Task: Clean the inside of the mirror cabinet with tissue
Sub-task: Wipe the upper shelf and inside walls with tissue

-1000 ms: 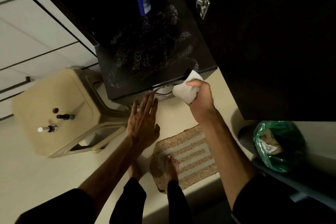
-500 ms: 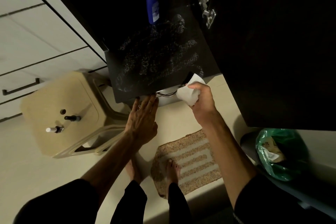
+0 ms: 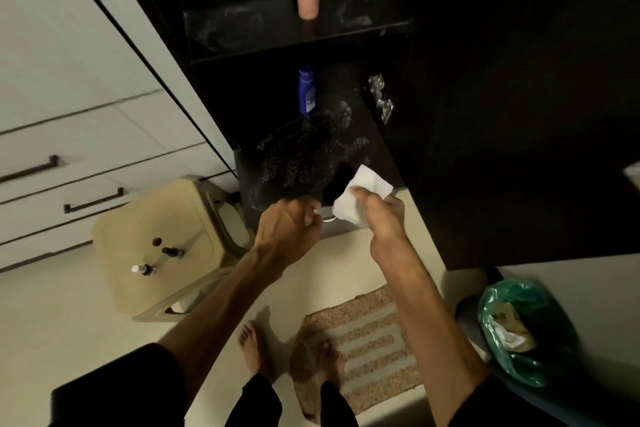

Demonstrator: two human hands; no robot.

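I am pinching the tissue [image 3: 360, 199] in my right hand [image 3: 382, 218] at the cabinet [image 3: 298, 163] shelf's front edge, ready for wiping. My left hand [image 3: 289, 229] is curling just beside it; whether it grips anything, I cannot tell.

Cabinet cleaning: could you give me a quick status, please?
Right hand grips tissue at bottom shelf edge. Left hand curled beneath. Blue bottle on shelf.
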